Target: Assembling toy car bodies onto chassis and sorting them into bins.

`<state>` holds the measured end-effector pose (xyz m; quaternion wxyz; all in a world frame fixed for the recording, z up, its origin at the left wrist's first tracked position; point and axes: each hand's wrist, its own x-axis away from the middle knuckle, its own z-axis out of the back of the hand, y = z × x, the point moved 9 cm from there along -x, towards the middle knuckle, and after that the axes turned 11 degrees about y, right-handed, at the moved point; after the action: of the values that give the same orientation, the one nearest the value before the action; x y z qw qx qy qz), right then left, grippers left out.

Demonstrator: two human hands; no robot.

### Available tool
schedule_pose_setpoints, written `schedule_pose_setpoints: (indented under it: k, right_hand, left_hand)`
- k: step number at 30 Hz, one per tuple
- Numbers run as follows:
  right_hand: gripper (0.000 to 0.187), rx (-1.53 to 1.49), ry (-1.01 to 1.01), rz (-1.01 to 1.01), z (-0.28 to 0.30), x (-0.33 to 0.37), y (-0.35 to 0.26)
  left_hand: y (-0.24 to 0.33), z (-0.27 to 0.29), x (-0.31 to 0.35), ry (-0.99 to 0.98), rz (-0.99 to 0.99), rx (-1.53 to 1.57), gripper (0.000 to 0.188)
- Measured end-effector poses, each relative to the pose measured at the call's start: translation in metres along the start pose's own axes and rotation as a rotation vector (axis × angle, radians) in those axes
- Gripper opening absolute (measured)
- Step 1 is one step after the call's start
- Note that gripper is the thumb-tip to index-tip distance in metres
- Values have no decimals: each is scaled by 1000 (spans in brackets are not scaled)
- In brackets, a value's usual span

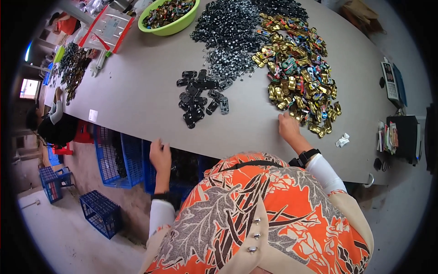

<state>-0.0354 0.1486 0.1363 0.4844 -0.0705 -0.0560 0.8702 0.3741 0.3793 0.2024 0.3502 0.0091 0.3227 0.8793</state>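
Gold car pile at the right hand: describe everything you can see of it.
The gold car pile is a loose heap of small toy-car pieces, mostly shiny gold, with green, blue and red patterned ones mixed in; they look like glossy plastic. Pieces overlap at varied angles. It lies on the grey table, stretching away from the person, right of the dark pieces. The right hand is at its near edge; its grip is unclear.
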Motion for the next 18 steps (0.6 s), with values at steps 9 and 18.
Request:
schedule_pose_setpoints:
  k: [9,18]
  right_hand:
    - [25,-163,95,-127,11,0,14]
    - [21,-230,219,-222,17,16,38]
  left_hand:
    - [211,-165,15,-123,-1110,-151,17]
    - [209,-206,34,-454,-1266,-183,12]
